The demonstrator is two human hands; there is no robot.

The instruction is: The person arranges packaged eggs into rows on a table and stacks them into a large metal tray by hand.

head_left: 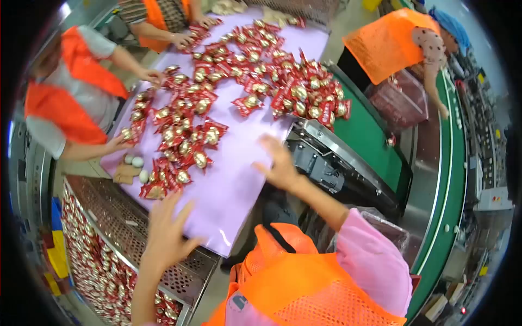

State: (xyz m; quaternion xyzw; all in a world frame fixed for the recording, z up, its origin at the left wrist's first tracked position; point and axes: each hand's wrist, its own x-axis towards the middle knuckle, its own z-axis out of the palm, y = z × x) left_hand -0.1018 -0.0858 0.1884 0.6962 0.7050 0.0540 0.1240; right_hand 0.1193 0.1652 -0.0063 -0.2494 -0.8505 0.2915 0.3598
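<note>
My left hand (166, 231) hovers at the near left edge of the lilac tabletop (234, 179), open with its fingers spread. Just beyond its fingertips lie gold-and-red wrapped candies (182, 176); contact with them cannot be made out. Over the table's right side, my right hand (281, 163) is also open, thumb and fingers apart, slightly blurred and holding nothing. The closest candy to it is a single wrapped one (250, 102) farther up the table. A larger heap of candies (304, 89) spreads toward the green conveyor.
A perforated metal bin full of candies (103, 266) stands at lower left. White egg-shaped pieces (137, 162) lie at the table's left edge. A green conveyor belt (375, 146) with a metal frame adjoins on the right. Co-workers in orange vests (76, 81) stand around the table.
</note>
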